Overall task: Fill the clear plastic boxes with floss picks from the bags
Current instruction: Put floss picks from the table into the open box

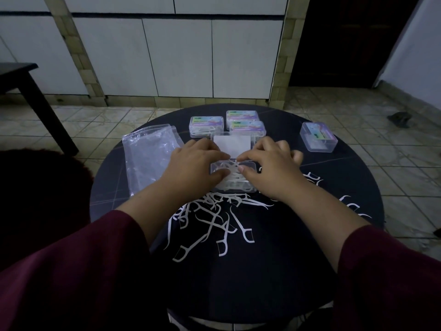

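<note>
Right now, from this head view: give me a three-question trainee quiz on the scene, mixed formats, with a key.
1. True or false: the open box under both hands already holds some floss picks.
2. Multiple choice: the empty plastic bags lie (A) beside the left hand, (B) beside the right hand, (C) on the floor.
3. Fill in: counting the one set apart at the right, ___ closed labelled boxes sit at the far side of the table.

Key: 1 true; 2 A; 3 four.

Open clear box [248, 174] part-filled with white floss picks [212, 220], lid back.
</note>
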